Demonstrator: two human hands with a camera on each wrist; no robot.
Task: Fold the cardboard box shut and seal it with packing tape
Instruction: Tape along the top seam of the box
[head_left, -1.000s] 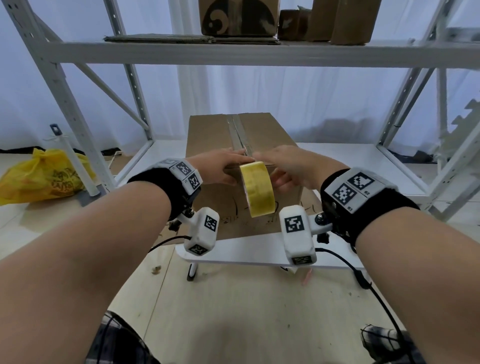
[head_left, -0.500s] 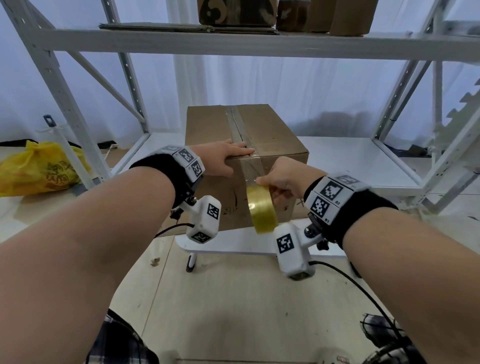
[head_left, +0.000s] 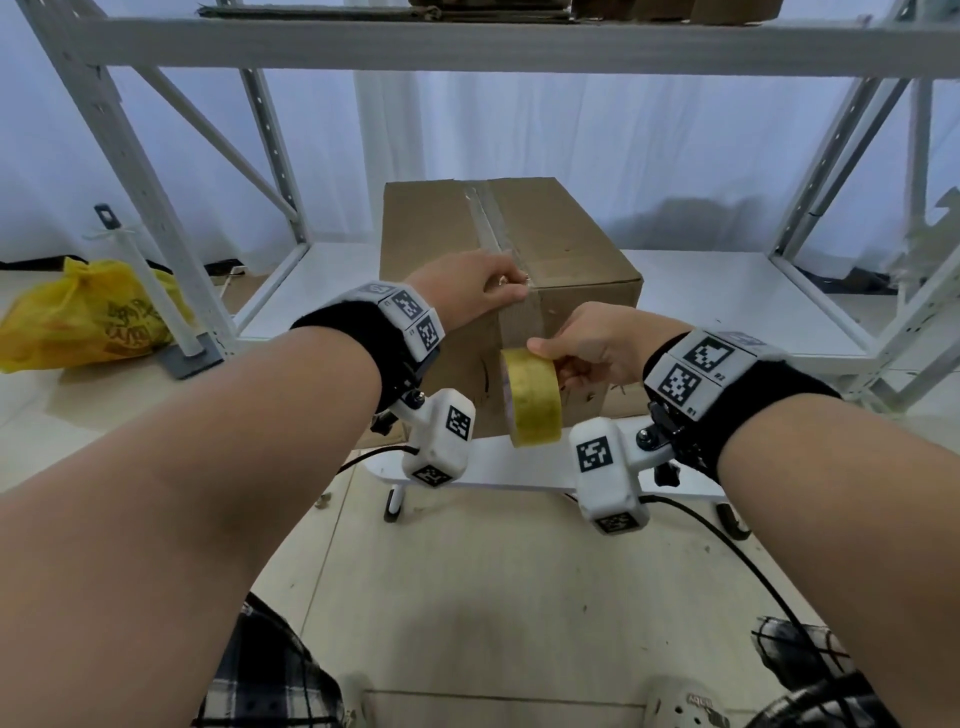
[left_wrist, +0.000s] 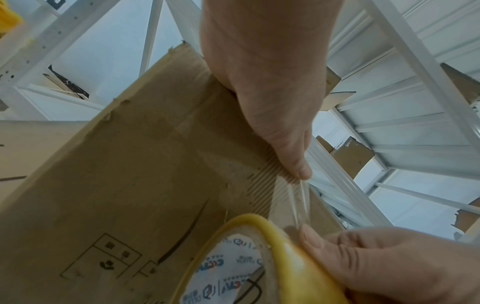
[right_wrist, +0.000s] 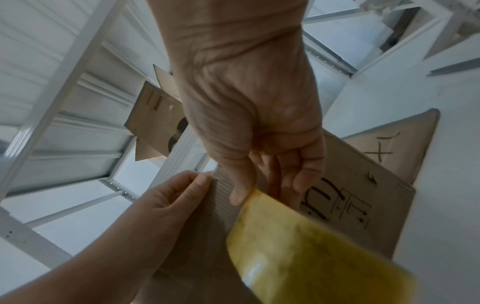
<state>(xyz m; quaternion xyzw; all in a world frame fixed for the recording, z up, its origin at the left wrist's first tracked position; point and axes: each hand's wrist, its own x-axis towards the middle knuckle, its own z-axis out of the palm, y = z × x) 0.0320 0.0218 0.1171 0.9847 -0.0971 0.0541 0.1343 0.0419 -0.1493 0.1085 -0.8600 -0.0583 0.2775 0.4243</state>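
The right hand (head_left: 597, 343) grips the yellow tape roll (head_left: 532, 397), thumb on its outer face and fingers through the core, holding it low against the near face of the cardboard box (head_left: 566, 249). That looks meant to keep the clear strip (left_wrist: 298, 202) taut as it comes down over the top front edge. The left hand (head_left: 475, 293) lies over that edge, fingers curled on top and thumb (left_wrist: 293, 162) pressing the strip where it turns down, apparently so the tape already laid along the closed centre seam stays stuck. The box sits on a low white platform (head_left: 519, 467) on small feet, with pale floorboards (head_left: 467, 597) below. Behind rises white metal shelving (head_left: 467, 47); a yellow plastic bag (head_left: 83, 317) lies on the floor to the left, before a white curtain.
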